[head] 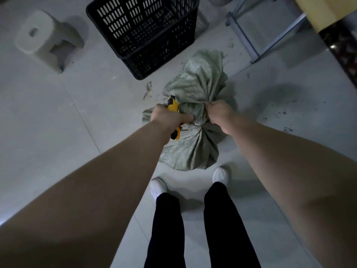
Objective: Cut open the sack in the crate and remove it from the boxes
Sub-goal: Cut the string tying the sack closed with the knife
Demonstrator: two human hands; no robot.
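Observation:
A grey-green woven sack (195, 147) stands on the floor just ahead of my feet, its neck gathered and tied. My right hand (222, 117) grips the bunched fabric at the neck. My left hand (170, 118) is closed around a yellow and black utility knife (173, 106), held right against the left side of the tied neck. The loose top of the sack (204, 74) flops away from me. A black slatted plastic crate (146, 29) stands behind the sack, tilted, with nothing visible inside it.
A pale plastic stool (46, 39) lies to the far left. A metal frame (249, 41) and a yellowish cardboard box (324, 10) are at the upper right. Dirt specks are scattered on the tiled floor (280, 113) around the sack.

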